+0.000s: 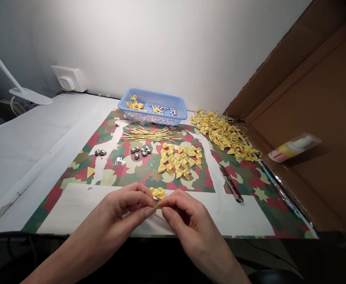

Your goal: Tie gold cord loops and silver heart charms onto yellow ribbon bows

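My left hand [125, 211] and my right hand [187, 217] meet over the white paper, each with thumb and forefinger pinched on a thin gold tie [158, 208]. Right behind the fingertips are a yellow ribbon bow [157, 192] and a shiny silver bell [156, 199], partly covered by the fingers. How the tie joins them is hidden. Farther back, several yellow bows [180, 159] lie in rows on the camouflage-patterned sheet. Loose silver bells [140, 151] sit left of them, and a bundle of gold ties [152, 134] lies behind.
A blue basket [181, 115] with bows and bells stands at the back. Finished-looking bow pieces [220, 132] are heaped at back right. A red-handled utility knife [231, 184] lies to the right, near a bottle [293, 149] by the cardboard wall [312, 90]. A lamp base [31, 96] is at left.
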Tool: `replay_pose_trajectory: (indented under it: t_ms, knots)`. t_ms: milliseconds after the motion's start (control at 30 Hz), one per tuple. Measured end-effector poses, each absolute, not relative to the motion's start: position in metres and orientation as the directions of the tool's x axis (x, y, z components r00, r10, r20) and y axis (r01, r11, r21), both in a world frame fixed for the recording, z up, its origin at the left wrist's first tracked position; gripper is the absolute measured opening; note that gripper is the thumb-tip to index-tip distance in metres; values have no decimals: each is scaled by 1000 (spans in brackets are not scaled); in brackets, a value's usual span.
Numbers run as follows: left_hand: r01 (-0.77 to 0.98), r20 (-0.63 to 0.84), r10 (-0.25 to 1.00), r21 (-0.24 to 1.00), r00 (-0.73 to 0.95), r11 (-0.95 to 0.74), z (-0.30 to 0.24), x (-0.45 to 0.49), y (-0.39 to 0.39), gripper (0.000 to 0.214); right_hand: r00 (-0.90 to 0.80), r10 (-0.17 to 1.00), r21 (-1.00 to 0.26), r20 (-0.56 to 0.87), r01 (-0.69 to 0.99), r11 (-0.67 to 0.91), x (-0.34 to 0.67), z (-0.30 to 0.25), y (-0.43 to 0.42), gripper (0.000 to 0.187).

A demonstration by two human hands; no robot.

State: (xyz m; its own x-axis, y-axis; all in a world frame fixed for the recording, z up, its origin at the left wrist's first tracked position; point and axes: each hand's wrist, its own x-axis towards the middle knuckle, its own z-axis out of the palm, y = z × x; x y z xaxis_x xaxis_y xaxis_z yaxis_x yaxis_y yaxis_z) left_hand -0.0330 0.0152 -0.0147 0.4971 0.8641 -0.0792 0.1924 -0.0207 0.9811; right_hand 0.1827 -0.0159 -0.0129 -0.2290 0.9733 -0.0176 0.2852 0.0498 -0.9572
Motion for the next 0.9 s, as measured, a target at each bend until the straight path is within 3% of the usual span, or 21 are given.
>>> replay_pose_trajectory:
  t_ms: [200,400,533,667,767,900]
  knots:
    - [139,-159,874,985,459,106,-20,-41,20,24,-112,989,-879,99,456,140,189,-23,-3,24]
    - [107,-166,904,985,395,134,-9,-42,20,23,-156,980,-903,127,391,179,188,-22,0,24]
    - [105,-198,923,979,329,173,-5,-44,19,24,-110,987,-793,114,589,157,188,-25,4,24]
    - [96,-256,879,967,401,237,-12,-44,18,25,-108,993,-712,57,693,116,181,-28,8,14]
    - [109,-149,896,988,419,113,-19,-44,18,22,-106,993,-678,47,727,110,177,-29,7,11]
    - [280,-38,925,957,377,-75,-19,-44,19,19,-131,989,-666,72,731,146,174,-29,4,15]
